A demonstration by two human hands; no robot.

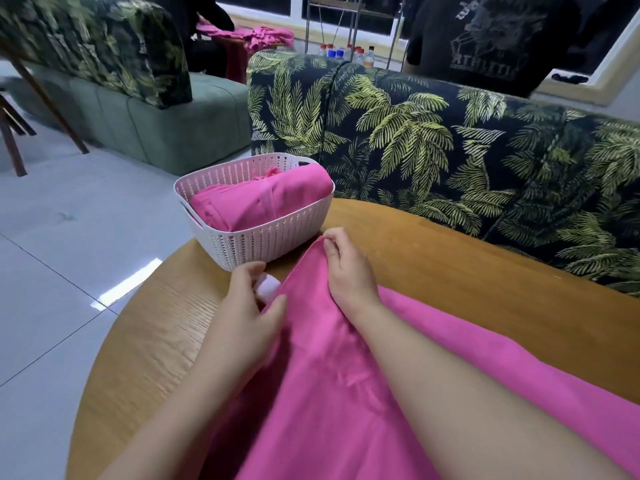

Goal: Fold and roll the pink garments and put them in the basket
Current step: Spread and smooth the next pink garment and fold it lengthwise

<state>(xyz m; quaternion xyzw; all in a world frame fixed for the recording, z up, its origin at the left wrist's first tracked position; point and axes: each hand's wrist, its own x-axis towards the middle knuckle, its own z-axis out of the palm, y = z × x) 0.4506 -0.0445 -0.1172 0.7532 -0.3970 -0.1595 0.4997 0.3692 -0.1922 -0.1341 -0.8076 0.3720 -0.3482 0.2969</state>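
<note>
A pink garment (332,368) lies spread over the round wooden table (467,258), its far tip pointing at the basket. My right hand (346,271) pinches that far tip between thumb and fingers. My left hand (249,306) grips the garment's left edge beside a small white label (267,287). The white woven basket (263,239) stands at the table's far left edge and holds rolled pink garments (263,199).
A palm-print sofa (450,150) runs behind the table. More pink cloth (263,36) lies in the far background near a seated person. Bottles (346,53) stand behind the sofa. Grey tiled floor (52,254) lies to the left.
</note>
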